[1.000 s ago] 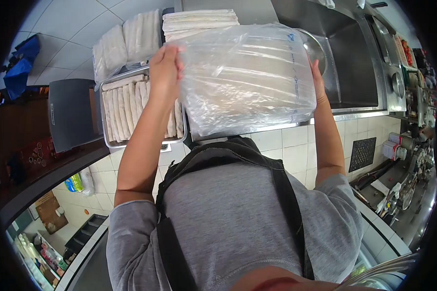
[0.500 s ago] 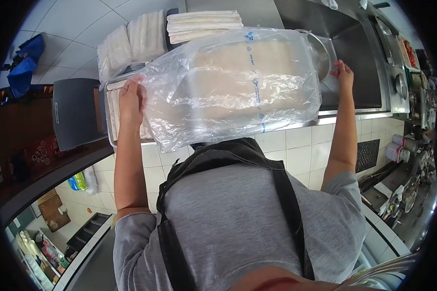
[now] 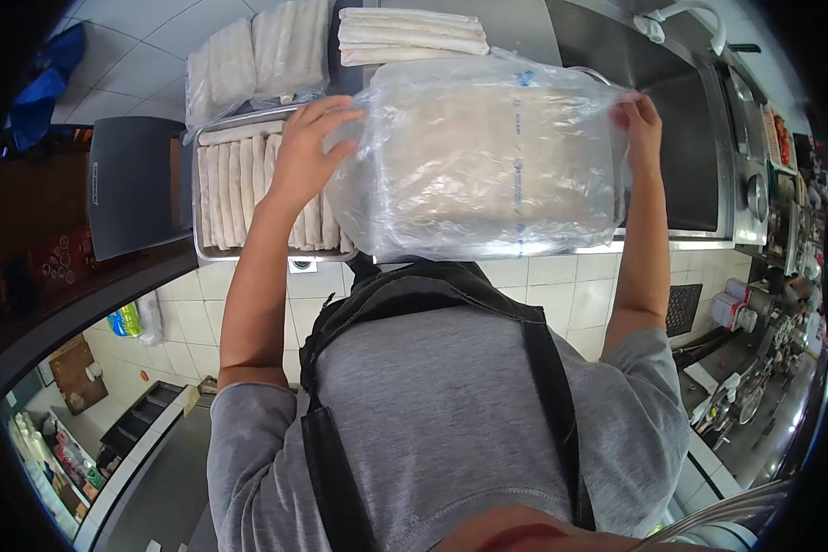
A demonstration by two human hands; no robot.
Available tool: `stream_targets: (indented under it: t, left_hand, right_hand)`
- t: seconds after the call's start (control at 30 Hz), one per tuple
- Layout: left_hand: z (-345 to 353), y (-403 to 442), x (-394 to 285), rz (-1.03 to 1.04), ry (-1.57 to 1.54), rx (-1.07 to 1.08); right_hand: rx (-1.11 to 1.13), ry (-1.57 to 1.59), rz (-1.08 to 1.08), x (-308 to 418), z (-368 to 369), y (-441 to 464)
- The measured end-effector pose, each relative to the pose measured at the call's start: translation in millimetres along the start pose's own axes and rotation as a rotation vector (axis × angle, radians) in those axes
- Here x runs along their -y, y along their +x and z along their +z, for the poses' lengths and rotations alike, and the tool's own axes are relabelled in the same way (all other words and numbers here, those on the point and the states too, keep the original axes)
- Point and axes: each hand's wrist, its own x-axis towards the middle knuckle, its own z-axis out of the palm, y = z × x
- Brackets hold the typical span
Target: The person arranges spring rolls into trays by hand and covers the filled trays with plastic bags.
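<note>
A clear plastic bag [image 3: 414, 225] with blue print covers a pale, flat rectangular stack [image 3: 469, 138] directly in front of me; what the stack is made of I cannot make out through the film. At the bag's left edge is my left hand [image 3: 315, 147], its fingers spread apart and the fingertips close to the plastic. My right hand [image 3: 642, 129] pinches the bag's upper right corner between curled fingers. Under my left forearm a metal tray [image 3: 196, 216] holds several long pale rolls [image 3: 235, 189] laid side by side.
Behind the tray lie two plastic-wrapped packs of rolls [image 3: 290, 46], beside a stack of unwrapped rolls [image 3: 414, 35]. A steel sink [image 3: 672, 175] with a white faucet [image 3: 653, 28] is at the right. A dark grey panel [image 3: 138, 184] stands left of the tray.
My left hand has moved right, letting go of the bag's left end, which now lies off the tray and uncovers the rolls. My right hand has come in to the bag's corner.
</note>
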Motion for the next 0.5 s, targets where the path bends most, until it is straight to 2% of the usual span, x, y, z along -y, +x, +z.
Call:
stream_targets:
  t: [0.03, 0.13, 0.23, 0.27, 0.37, 0.4, 0.47, 0.5]
  left_hand:
    - [3, 5, 7, 0.021, 0.033, 0.015]
    - [-10, 25, 0, -0.289, -0.529, 0.17]
    - [-14, 40, 11, -0.365, -0.742, 0.202]
    - [-13, 45, 21, -0.436, -0.88, 0.189]
    - [-10, 57, 22, -0.708, -0.97, -0.009]
    - [-10, 58, 15, -0.556, -0.904, -0.039]
    - [-10, 49, -17, -0.256, -0.764, -0.09]
    - [-8, 41, -27, -0.124, -0.563, -0.047]
  right_hand:
    - [-0.005, -0.007, 0.0, -1, -13, 1]
    - [-0.026, -0.051, -0.01, 5, -33, 13]
    - [-0.026, -0.148, -0.007, -1, -43, 37]
    - [-0.007, -0.183, -0.003, -4, -44, 45]
    - [0.055, -0.32, 0.075, -18, -40, 61]
    - [0.073, -0.371, 0.107, -21, -41, 64]
    - [0.046, -0.249, 0.175, -15, -42, 59]
    - [0.031, -0.186, 0.212, -9, -40, 51]
